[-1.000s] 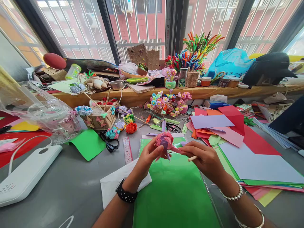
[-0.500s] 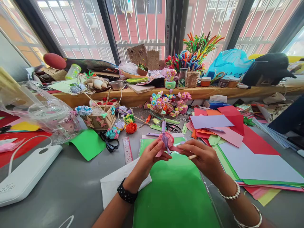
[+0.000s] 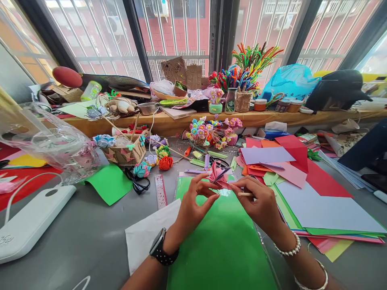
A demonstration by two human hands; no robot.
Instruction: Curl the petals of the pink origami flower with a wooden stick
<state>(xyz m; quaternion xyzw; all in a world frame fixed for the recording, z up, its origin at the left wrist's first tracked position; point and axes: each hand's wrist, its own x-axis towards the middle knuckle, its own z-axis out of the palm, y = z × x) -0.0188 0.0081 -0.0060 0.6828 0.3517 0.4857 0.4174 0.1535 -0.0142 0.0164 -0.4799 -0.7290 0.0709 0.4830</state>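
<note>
A pink and purple folded paper flower (image 3: 218,177) on a short wooden stick (image 3: 245,194) is held above a large green paper sheet (image 3: 222,245). My right hand (image 3: 256,203) grips the stick and the flower's base. My left hand (image 3: 193,205), with a black watch on its wrist, has its fingers spread beside the flower, the fingertips touching or almost touching its left side.
Stacked coloured paper sheets (image 3: 302,177) lie to the right. A ruler (image 3: 161,191), black scissors (image 3: 137,183), paper flowers and a small basket (image 3: 125,151) sit to the left. A white device (image 3: 33,221) lies near left. A cluttered wooden shelf (image 3: 193,117) runs along the window.
My left hand let go of the flower head and opened its fingers. The flower tipped toward the right and moved slightly away, now carried by my right hand.
</note>
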